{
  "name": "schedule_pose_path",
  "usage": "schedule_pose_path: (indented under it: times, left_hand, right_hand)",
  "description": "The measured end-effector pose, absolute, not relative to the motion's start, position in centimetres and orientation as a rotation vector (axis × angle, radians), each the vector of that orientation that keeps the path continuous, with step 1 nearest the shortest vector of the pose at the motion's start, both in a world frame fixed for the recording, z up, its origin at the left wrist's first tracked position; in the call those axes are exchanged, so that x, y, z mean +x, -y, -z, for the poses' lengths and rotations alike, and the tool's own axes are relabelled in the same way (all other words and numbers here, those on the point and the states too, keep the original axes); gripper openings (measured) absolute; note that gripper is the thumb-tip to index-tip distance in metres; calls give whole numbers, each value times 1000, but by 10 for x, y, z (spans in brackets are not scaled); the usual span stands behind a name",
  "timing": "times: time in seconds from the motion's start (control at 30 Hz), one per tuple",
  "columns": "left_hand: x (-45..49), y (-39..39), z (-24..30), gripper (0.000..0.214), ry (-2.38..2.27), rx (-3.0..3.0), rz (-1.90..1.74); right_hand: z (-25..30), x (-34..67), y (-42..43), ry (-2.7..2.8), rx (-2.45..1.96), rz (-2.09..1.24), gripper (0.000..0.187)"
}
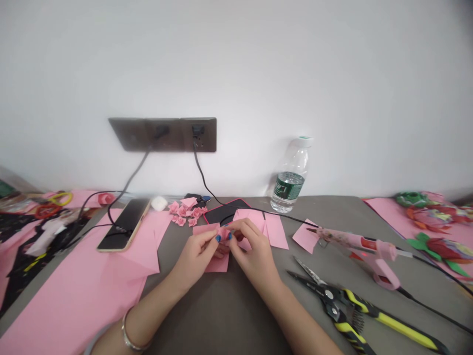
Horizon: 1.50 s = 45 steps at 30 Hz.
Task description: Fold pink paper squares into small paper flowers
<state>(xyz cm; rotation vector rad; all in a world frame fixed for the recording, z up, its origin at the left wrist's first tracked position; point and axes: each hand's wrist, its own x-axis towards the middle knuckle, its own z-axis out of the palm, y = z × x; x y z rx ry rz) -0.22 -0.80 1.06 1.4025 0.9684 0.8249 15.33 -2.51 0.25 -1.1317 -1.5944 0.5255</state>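
Note:
My left hand (195, 257) and my right hand (251, 254) meet at the middle of the grey table, and both pinch a small folded piece of pink paper (223, 233). Its exact shape is partly hidden by my fingers. Under my hands lie loose pink paper squares (217, 264). Several tiny pink paper roses (183, 213) sit just beyond my left hand. A pink hot glue gun (364, 245) lies to the right of my right hand, out of its reach by a short gap.
A black-handled, yellow-gripped pair of snips (332, 301) and shears (377, 308) lie at right. A phone (123, 224) rests on a pink sheet (81, 291) at left. A water bottle (290, 175) stands by the wall, and cables run from a wall socket panel (162, 134).

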Motion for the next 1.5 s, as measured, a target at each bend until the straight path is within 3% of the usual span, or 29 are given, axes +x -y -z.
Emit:
schedule_pose_path:
  times: [0.67, 0.97, 1.5]
  left_hand:
    - [0, 6, -9, 37, -887, 1094, -825]
    - [-1, 6, -8, 35, -864, 1037, -818]
    - [1, 3, -14, 30, -845, 802, -950]
  right_hand:
    - [-4, 158, 25, 1681, -1154, -409, 20]
    - [-3, 161, 24, 1821, -1215, -203, 19]
    - [2, 165, 18, 1842, -990, -227, 21]
